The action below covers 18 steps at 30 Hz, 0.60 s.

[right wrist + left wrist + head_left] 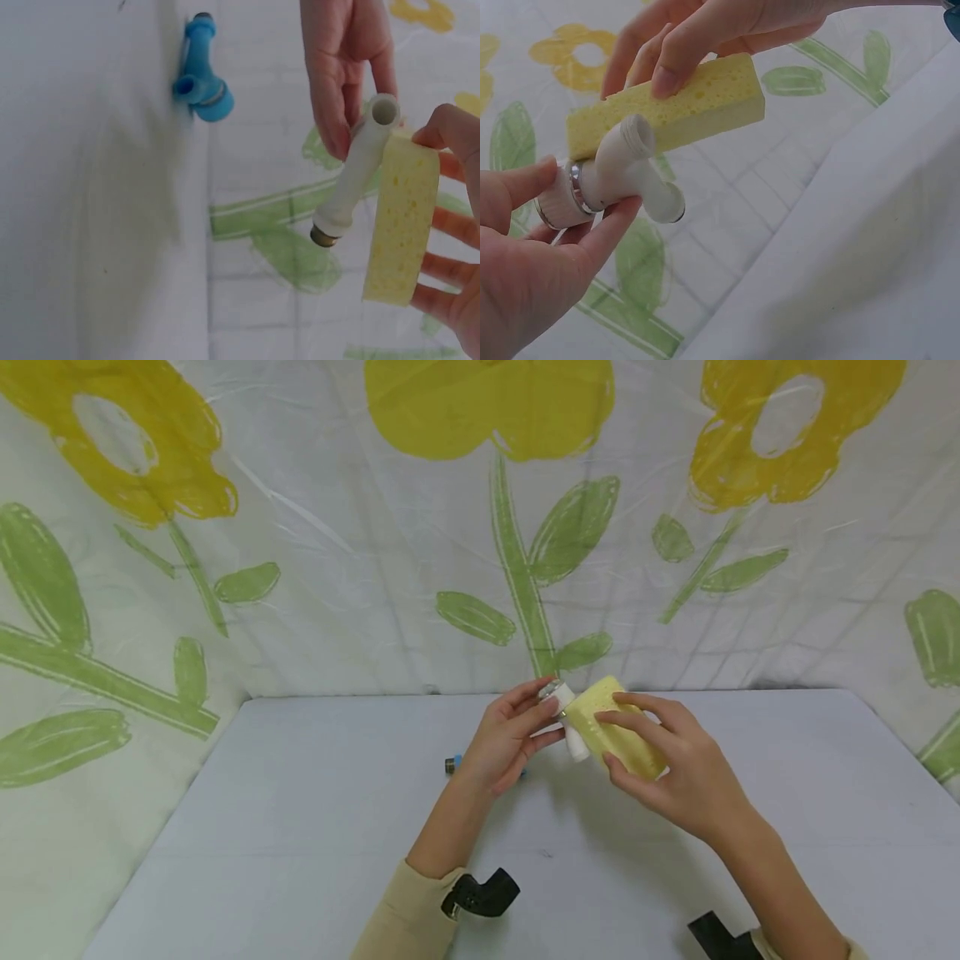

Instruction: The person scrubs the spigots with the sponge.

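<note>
Left fingers (609,234) pinching white tap (621,171), right fingers (681,52) spread, gripping sponge (705,109)

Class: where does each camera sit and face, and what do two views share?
Head: on the head, forward and down; left hand, right hand, forearms.
Left wrist: on that wrist, toward the white tap; both hands show.
Right wrist: on that wrist, toward the yellow sponge; both hands show.
Both wrist views share tap and sponge.
</note>
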{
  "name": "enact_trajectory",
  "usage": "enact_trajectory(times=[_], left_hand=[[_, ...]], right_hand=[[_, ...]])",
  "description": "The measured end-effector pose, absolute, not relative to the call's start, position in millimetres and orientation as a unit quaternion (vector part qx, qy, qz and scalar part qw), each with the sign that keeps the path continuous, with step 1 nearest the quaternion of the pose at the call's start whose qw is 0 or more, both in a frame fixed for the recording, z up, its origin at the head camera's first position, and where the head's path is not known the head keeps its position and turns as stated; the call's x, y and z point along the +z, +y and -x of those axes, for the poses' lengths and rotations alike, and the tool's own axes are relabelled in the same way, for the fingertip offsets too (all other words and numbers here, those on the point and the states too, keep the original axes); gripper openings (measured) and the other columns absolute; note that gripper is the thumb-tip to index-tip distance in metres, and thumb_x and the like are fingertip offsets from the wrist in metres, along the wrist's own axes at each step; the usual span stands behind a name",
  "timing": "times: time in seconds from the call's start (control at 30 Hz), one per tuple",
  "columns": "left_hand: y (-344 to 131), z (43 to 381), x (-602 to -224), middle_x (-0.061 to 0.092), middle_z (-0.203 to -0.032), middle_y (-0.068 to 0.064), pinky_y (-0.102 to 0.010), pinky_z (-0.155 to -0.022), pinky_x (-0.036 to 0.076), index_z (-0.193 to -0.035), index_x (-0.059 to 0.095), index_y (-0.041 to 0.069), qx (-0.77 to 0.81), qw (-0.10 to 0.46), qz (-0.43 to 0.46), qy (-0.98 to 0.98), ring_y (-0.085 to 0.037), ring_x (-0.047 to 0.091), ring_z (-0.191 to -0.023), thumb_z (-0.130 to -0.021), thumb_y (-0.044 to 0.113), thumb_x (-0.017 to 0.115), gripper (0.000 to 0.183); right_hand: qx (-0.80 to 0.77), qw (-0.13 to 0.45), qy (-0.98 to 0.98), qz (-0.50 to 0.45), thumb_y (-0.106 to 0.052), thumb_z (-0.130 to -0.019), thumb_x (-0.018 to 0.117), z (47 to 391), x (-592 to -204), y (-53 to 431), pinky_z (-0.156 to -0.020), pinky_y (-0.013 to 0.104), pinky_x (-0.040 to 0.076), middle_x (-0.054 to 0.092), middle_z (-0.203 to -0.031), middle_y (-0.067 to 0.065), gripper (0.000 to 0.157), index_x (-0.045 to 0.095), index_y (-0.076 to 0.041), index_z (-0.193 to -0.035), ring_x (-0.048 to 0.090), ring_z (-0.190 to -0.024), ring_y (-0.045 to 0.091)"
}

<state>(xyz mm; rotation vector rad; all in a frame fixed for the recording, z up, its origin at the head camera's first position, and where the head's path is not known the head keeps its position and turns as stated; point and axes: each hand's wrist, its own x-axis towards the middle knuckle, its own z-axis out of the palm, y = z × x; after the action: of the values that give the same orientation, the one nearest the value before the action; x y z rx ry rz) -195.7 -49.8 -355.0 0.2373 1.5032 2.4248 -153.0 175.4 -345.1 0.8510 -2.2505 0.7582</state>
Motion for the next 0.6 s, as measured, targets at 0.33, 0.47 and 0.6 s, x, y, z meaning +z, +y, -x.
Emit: enact_trajectory(times=[0.33,0.47,0.6], left_hand=[[-50.2,197.4,-357.1,0.053,-0.144,-0.019,-0.043,-0.103,0.059,-0.154,0.045,-0.008,0.813,0.117,-0.1,0.561,-0.014,0.065,-0.107,-0.108,-0.001,0.054,0.047],[-48.4,197.7,-358.4,0.054,-0.136,-0.015,-0.045,-0.1,0.061,-0.149,0.052,-0.007,0.804,0.091,-0.096,0.579,-0.012,0.066,-0.101,-0.106,-0.001,0.06,0.045],[-46.7,197.0,-358.4,0.055,-0.131,-0.012,-0.046,-0.096,0.063,-0.143,0.057,-0.007,0.804,0.075,-0.083,0.584,-0.011,0.067,-0.097,-0.103,-0.001,0.065,0.041]], right_hand=[[0.254,0.295,-0.867,-0.309,-0.011,-0.076,0.084,151.7,-343.6,174.8,-0.077,0.053,0.061,0.069,-0.128,0.012,0.044,0.078,-0.017,-0.119,0.063,-0.117,0.037],[0.245,0.298,-0.862,-0.329,-0.013,-0.075,0.084,150.1,-343.5,171.3,-0.073,0.05,0.062,0.069,-0.126,0.011,0.044,0.078,-0.019,-0.118,0.064,-0.116,0.035],[0.233,0.31,-0.857,-0.339,-0.016,-0.076,0.081,150.0,-344.1,169.7,-0.067,0.05,0.063,0.069,-0.125,0.012,0.041,0.078,-0.019,-0.118,0.064,-0.113,0.036]])
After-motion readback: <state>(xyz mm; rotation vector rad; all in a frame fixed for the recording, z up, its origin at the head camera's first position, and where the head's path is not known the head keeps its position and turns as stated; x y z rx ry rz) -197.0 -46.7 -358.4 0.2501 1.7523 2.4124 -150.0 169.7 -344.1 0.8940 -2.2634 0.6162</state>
